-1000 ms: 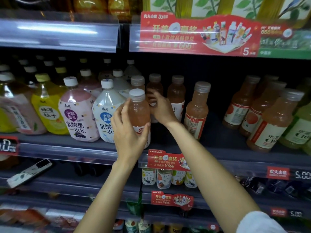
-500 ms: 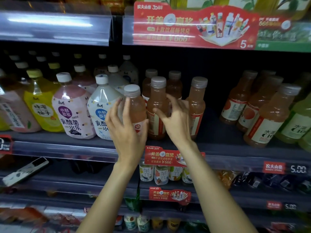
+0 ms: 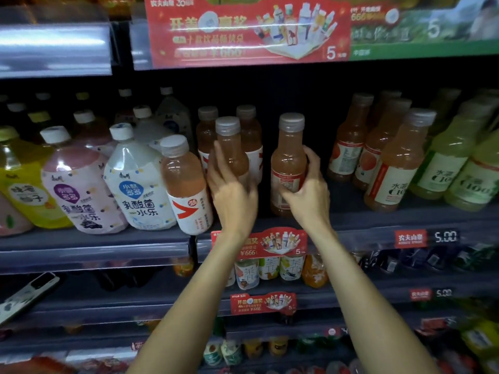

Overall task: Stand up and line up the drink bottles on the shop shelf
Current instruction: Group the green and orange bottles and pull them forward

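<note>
Several orange drink bottles with grey caps stand on the middle shelf [image 3: 405, 225]. My left hand [image 3: 232, 195] grips one of them [image 3: 231, 149], upright near the shelf front. My right hand [image 3: 307, 195] grips another orange bottle [image 3: 289, 163] just to the right, also upright. A third orange bottle with a white and red label [image 3: 186, 184] stands free at the shelf front to the left of my left hand, leaning slightly left. Two more orange bottles [image 3: 248, 130] stand behind.
Large white, pink and yellow bottles [image 3: 137, 182] crowd the left of the shelf. Orange and green bottles [image 3: 391, 163] fill the right. A gap lies between my right hand and those. Red price tags [image 3: 270, 242] hang on the shelf edge; lower shelves hold small bottles.
My left hand let go of the labelled bottle at the front and took the bottle to its right. My right hand moved right and closed around another orange bottle.
</note>
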Motion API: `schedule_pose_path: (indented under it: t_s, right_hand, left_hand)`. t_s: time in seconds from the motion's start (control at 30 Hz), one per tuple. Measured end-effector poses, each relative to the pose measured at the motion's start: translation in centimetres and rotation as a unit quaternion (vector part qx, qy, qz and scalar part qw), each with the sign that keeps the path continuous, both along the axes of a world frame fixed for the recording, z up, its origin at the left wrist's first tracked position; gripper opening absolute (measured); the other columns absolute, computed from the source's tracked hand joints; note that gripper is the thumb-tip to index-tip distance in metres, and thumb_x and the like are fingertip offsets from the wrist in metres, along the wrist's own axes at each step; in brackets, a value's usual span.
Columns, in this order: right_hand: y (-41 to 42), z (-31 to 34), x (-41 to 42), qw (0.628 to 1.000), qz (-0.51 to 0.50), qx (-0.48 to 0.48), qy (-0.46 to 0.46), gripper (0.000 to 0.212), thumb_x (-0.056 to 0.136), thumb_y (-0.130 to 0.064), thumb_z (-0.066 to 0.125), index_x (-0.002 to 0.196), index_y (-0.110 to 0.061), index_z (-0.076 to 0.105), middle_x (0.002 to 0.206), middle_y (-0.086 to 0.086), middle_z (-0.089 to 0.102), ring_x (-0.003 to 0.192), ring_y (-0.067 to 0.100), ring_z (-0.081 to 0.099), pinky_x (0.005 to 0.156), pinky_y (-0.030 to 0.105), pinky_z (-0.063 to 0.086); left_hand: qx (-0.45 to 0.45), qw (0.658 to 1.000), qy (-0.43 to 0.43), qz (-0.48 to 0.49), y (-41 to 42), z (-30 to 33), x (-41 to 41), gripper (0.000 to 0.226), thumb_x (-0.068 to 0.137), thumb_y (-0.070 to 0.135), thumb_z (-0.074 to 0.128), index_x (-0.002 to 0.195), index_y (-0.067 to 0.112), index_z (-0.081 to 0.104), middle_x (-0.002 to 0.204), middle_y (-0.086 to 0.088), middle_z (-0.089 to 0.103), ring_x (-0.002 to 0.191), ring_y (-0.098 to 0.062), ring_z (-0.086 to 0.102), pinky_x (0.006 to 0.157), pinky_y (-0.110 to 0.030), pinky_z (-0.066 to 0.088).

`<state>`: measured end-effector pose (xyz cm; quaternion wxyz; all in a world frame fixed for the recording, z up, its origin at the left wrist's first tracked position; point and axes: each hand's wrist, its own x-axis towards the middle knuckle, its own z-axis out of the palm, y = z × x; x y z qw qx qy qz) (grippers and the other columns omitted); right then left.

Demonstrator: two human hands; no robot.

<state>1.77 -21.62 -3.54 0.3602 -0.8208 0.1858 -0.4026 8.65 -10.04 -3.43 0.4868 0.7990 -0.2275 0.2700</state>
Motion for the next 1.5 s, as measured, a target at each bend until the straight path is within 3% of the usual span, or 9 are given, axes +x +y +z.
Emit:
schedule_pose_path:
  t_s: [0.33,0.47,0.6,0.83,0.97,1.1,1.2,1.33,1.5]
  right_hand:
    - [-5.4,0.4,-6.9,0.998,-0.051,-0.011,-0.018,0.078,0.072,-0.028,0.08,0.135,-0.024,0.035,0.127,-0.002,0.055,0.112,0.008,0.05,0.088,0.026,0.042]
    - [-7.5,0.6,-8.1,0.983,-0.154,-0.099,0.022,0.076,0.07,-0.033,0.08,0.132,-0.013,0.041,0.125,0.011,0.048,0.116,0.026,0.043,0.09,0.032,0.038]
    - [-9.4,0.7,-8.9,0.954,-0.242,-0.17,0.056,0.075,0.065,-0.045,0.08,0.123,-0.009,0.05,0.132,0.024,0.035,0.12,0.037,0.032,0.098,0.047,0.035]
    - [-11.3,0.2,-9.2,0.964,-0.21,-0.146,0.078,0.086,0.065,-0.065,0.067,0.136,-0.027,0.038,0.152,0.02,0.007,0.14,0.041,0.007,0.108,0.057,0.025]
    - [-11.2,-0.3,-8.1,0.971,-0.201,-0.111,0.07,0.092,0.068,-0.059,0.071,0.143,-0.03,0.025,0.153,0.017,0.002,0.14,0.038,0.008,0.098,0.056,0.043]
    - [-10.8,-0.5,-7.5,0.967,-0.212,-0.122,0.073,0.093,0.073,-0.056,0.069,0.147,-0.024,0.022,0.153,0.022,0.002,0.14,0.04,0.009,0.107,0.055,0.033]
    - [-9.9,-0.5,-8.3,0.961,-0.228,-0.151,0.029,0.078,0.08,-0.044,0.069,0.142,-0.015,0.032,0.151,0.024,0.012,0.139,0.039,0.016,0.109,0.054,0.03]
    - [-7.7,-0.7,-9.0,0.951,-0.208,-0.21,-0.088,0.041,0.091,-0.027,0.06,0.126,-0.01,0.049,0.14,0.017,0.037,0.132,0.032,0.031,0.108,0.047,0.032]
    - [-3.5,0.0,-6.3,0.967,-0.007,-0.243,-0.069,0.023,0.092,-0.02,0.053,0.111,-0.012,0.063,0.113,0.005,0.06,0.112,0.023,0.046,0.098,0.031,0.035]
  left_hand:
    - [0.013,0.957,0.045,-0.287,-7.2,0.3,-1.2,0.077,0.086,0.021,0.07,0.149,0.017,0.026,0.146,-0.007,0.037,0.135,-0.017,0.037,0.11,-0.037,0.035]
    - [0.061,0.952,0.11,-0.279,-11.1,1.0,-1.1,0.079,0.084,0.04,0.069,0.148,0.037,0.023,0.136,-0.004,0.034,0.128,-0.021,0.04,0.105,-0.037,0.039]
    - [0.075,0.947,0.129,-0.285,-13.8,1.2,-0.8,0.078,0.087,0.031,0.067,0.15,0.032,0.021,0.143,-0.003,0.039,0.13,-0.021,0.043,0.105,-0.039,0.039]
    - [0.005,0.93,0.193,-0.314,-16.0,0.1,-0.4,0.068,0.091,0.022,0.061,0.149,0.026,0.025,0.148,0.001,0.041,0.134,-0.016,0.04,0.109,-0.047,0.036]
    - [-0.024,0.919,0.22,-0.326,-15.9,0.2,-0.7,0.066,0.093,0.021,0.059,0.149,0.026,0.025,0.148,0.0,0.039,0.135,-0.016,0.039,0.11,-0.046,0.036]
    - [-0.038,0.911,0.237,-0.334,-14.9,0.8,-1.6,0.065,0.095,0.021,0.058,0.15,0.025,0.023,0.15,0.002,0.037,0.135,-0.011,0.037,0.111,-0.039,0.036]
    - [-0.069,0.905,0.25,-0.336,-13.6,2.0,-2.8,0.062,0.095,0.016,0.057,0.148,0.022,0.027,0.147,0.0,0.041,0.13,-0.012,0.042,0.106,-0.029,0.039]
    - [-0.067,0.939,0.161,-0.298,-9.6,3.0,-4.5,0.042,0.094,0.013,0.056,0.135,0.019,0.047,0.129,0.001,0.059,0.114,-0.003,0.055,0.096,-0.018,0.045]
    - [-0.037,0.985,-0.13,-0.112,-1.3,3.0,-6.0,0.023,0.093,0.011,0.056,0.115,0.009,0.064,0.109,0.002,0.067,0.103,-0.011,0.061,0.091,-0.024,0.046]
